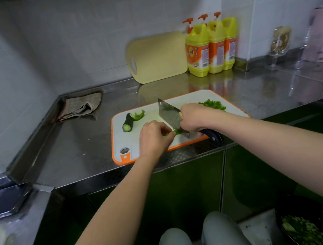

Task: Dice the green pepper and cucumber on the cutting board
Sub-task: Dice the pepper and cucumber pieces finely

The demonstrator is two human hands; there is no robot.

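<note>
A white cutting board [190, 98] with an orange rim lies on the steel counter. My right hand [194, 118] grips a cleaver [168, 111], its blade down on a green pepper strip [175, 131]. My left hand [154, 137] holds that strip down with curled fingers, just left of the blade. A pile of diced pepper [213, 104] lies at the board's right back. A cucumber piece [128, 123] and a curled pepper piece [139, 115] lie at the board's left back.
A yellow board [156, 57] leans on the wall beside three yellow detergent bottles [211, 46]. A folded cloth [82, 106] lies at the back left. A glass [278, 44] and pink kettle [322, 35] stand right. A dark bowl [305, 224] with chopped greens sits low right.
</note>
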